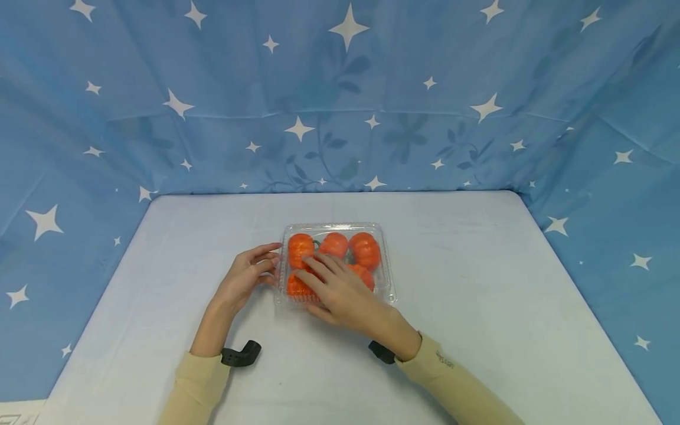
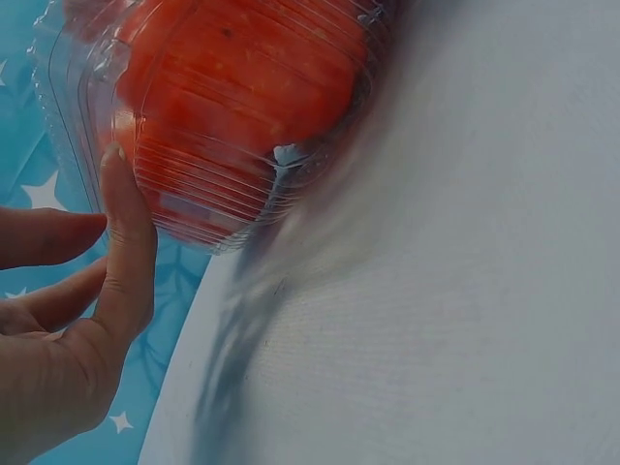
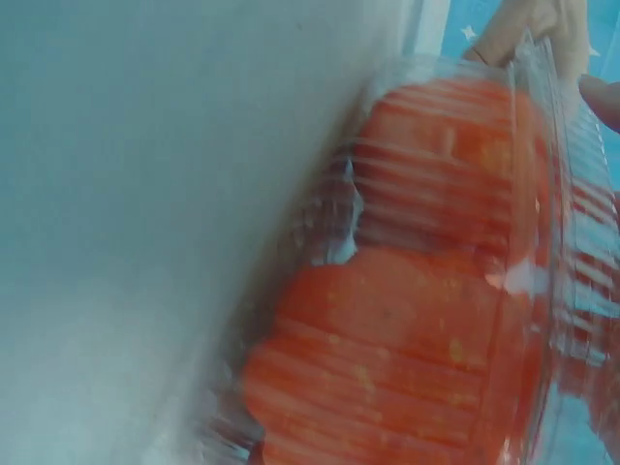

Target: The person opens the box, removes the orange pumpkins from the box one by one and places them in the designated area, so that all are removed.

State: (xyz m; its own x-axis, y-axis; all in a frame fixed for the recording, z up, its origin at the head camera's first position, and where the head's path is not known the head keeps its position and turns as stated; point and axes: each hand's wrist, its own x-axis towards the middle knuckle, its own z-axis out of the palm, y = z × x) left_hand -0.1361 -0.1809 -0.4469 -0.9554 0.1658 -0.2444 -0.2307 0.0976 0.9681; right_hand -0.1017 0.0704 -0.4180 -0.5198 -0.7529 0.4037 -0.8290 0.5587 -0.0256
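Note:
A clear plastic clamshell container [image 1: 389, 276], its lid down, sits near the middle of the table. Several ribbed orange-red fruits [image 1: 365, 250] that look like tomatoes fill it. My left hand [image 1: 241, 280] is at its left edge, fingers loosely bent; in the left wrist view a fingertip meets the ridged side wall [image 2: 218, 218]. From the right, my right hand [image 1: 347, 298] lies over the lid with fingers spread, covering part of the fruit. Close up in the right wrist view, the front wall [image 3: 436, 242] shows more fruits behind the ridged plastic.
The container stands on a white-covered table [image 1: 478, 295]. A blue curtain [image 1: 340, 77] with white stars hangs behind it and down both sides. Black straps with a small device [image 1: 241, 354] sit at the wrists, by the beige sleeves [image 1: 196, 383].

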